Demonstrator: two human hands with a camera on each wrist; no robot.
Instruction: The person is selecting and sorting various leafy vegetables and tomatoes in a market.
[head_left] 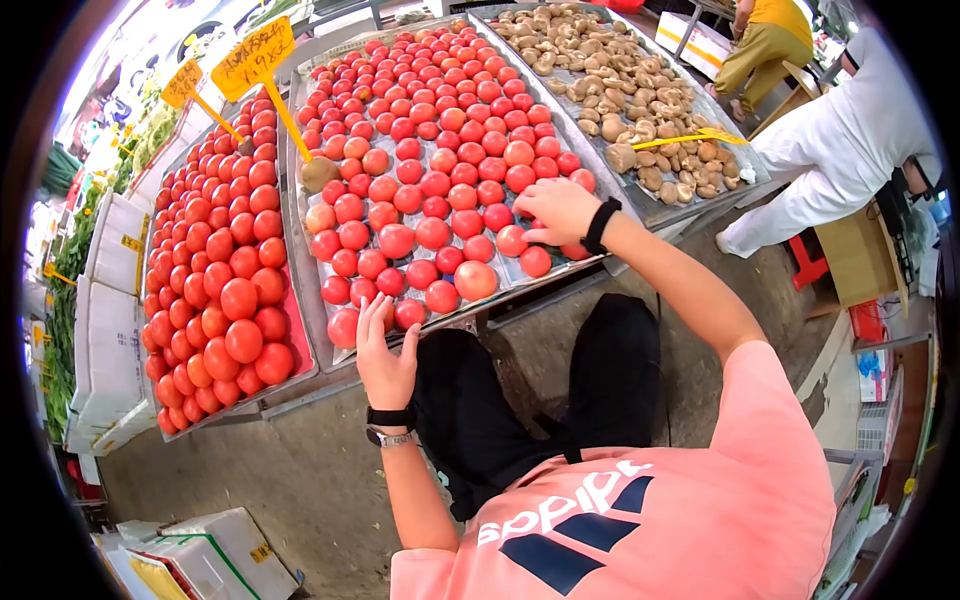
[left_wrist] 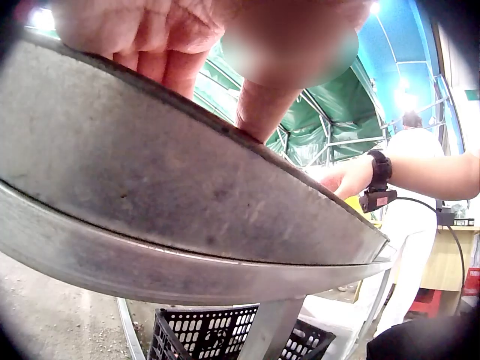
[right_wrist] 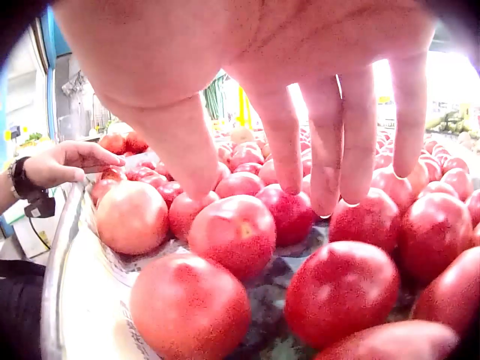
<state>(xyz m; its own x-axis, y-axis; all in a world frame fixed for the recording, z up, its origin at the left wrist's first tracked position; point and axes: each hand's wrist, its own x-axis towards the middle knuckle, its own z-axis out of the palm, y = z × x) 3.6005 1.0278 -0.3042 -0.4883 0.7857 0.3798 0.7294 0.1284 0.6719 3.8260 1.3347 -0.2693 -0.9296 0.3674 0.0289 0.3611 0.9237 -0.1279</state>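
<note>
Pinkish-red tomatoes [head_left: 433,232] fill a paper-lined metal tray [head_left: 335,130]. My right hand [head_left: 562,212] is over the tray's front right part, its thumb and fingers pointing down among the tomatoes. In the right wrist view its fingers [right_wrist: 325,150] are spread and fairly straight, with the thumb tip at one tomato [right_wrist: 189,214]. My left hand [head_left: 385,350] is at the front left edge, fingertips beside a tomato [head_left: 343,327]. In the left wrist view the tray's metal side [left_wrist: 172,172] hides its fingertips.
Darker red tomatoes [head_left: 240,300] are heaped in the left tray; mushrooms [head_left: 600,75] lie in the right one. Yellow price signs [head_left: 255,58] stand between trays. A person in white [head_left: 850,140] is at the right. Below the tray is a black crate [left_wrist: 214,330].
</note>
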